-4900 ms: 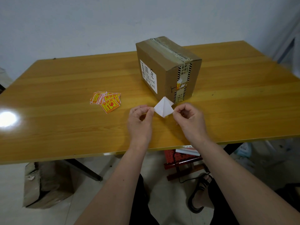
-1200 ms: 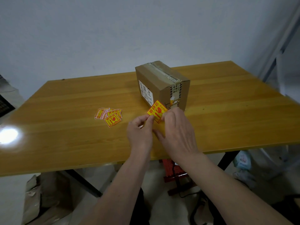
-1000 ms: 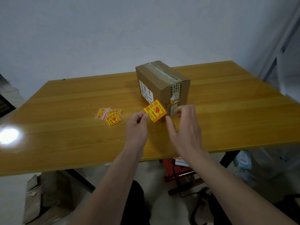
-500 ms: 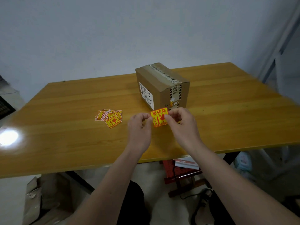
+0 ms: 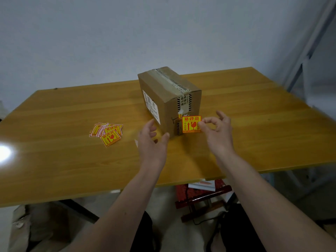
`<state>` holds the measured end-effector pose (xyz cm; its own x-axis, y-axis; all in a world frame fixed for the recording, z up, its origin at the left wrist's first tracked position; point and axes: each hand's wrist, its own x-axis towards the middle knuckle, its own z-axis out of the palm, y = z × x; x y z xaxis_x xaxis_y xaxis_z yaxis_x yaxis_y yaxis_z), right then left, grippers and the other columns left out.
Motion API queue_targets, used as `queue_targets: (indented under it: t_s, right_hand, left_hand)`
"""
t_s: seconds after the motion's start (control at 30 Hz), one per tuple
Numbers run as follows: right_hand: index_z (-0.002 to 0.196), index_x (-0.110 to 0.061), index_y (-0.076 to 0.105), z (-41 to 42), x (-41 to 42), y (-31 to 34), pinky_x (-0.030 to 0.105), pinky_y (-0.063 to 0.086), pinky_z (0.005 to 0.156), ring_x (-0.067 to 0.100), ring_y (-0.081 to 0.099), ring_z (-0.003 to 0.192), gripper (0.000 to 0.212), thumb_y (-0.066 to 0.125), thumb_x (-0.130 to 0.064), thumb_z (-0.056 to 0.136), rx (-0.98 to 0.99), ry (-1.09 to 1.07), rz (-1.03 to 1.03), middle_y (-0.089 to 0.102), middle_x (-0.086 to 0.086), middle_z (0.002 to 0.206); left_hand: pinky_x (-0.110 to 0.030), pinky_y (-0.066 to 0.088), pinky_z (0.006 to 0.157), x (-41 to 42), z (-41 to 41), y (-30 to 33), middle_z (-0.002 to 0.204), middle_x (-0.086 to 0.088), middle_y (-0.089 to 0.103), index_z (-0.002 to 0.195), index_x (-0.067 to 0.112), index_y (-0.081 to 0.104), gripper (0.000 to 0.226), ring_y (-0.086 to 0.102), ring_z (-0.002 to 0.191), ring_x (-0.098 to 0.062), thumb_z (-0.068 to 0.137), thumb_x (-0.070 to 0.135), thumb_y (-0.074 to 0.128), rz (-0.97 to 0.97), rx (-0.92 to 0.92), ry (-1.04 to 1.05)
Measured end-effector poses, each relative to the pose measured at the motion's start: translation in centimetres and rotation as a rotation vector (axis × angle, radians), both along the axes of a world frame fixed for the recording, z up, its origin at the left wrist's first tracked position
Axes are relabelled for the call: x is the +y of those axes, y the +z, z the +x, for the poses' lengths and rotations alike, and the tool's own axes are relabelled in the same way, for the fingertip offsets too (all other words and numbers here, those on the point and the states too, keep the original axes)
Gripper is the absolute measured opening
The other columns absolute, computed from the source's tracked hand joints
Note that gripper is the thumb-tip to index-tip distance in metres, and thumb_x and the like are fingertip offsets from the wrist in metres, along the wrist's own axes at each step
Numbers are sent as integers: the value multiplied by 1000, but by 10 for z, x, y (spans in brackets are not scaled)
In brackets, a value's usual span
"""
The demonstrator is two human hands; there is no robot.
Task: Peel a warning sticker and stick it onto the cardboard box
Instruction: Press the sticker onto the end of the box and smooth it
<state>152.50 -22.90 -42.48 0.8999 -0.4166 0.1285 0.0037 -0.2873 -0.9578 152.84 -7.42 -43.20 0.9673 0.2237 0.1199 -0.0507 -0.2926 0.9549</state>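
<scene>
A taped cardboard box [image 5: 163, 91] stands near the middle of the wooden table [image 5: 72, 151]. My right hand [image 5: 218, 131] pinches a yellow and red warning sticker [image 5: 191, 124] by its right edge, holding it printed side toward me in front of the box's lower right corner. My left hand [image 5: 151, 142] hovers open just left of the box's near edge, fingers spread, holding nothing. A small white scrap [image 5: 136, 143] shows on the table beside that hand.
A loose pile of several more warning stickers [image 5: 107, 132] lies on the table to the left of the box. Under the table are a red stool [image 5: 200, 195] and a crumpled cardboard box [image 5: 27, 226] on the floor.
My left hand has let go of the sticker and opened. My right hand alone now holds it and has moved it right, up to the box's near corner.
</scene>
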Motion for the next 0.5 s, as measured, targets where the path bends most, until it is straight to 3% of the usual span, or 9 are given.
queue_targets:
  t_s: [0.1, 0.2, 0.27, 0.5]
  right_hand:
    - [68, -30, 58, 21, -6, -6, 31, 27, 108, 20, 26, 137, 21, 62, -21, 87, -10, 74, 36, 32, 2, 147]
    - [69, -29, 58, 37, -8, -10, 0, 34, 85, 13, 40, 121, 24, 61, -15, 88, -61, 168, 100, 43, 2, 136]
    - [70, -29, 58, 44, -7, -13, -8, 32, 72, 11, 44, 113, 25, 60, -11, 88, -96, 192, 132, 49, 4, 126]
    - [75, -27, 58, 55, -4, -25, 13, 40, 85, 14, 49, 103, 22, 60, -8, 87, -223, 169, 133, 51, 6, 106]
  left_hand:
    - [-36, 46, 96, -13, 14, -6, 136, 0, 48, 138, 24, 38, 67, 46, 118, -12, 80, 14, 70, 37, -38, -5]
    - [-47, 38, 107, -22, 24, -10, 145, 6, 39, 142, 31, 29, 79, 37, 133, -14, 78, 15, 72, 46, -72, -5]
    - [-47, 37, 109, -27, 28, -9, 147, 10, 36, 144, 34, 25, 83, 34, 136, -13, 78, 14, 71, 46, -106, 1]
    - [-44, 41, 107, -34, 37, -14, 143, 8, 38, 146, 39, 8, 96, 37, 133, -14, 78, 9, 69, 42, -131, -6]
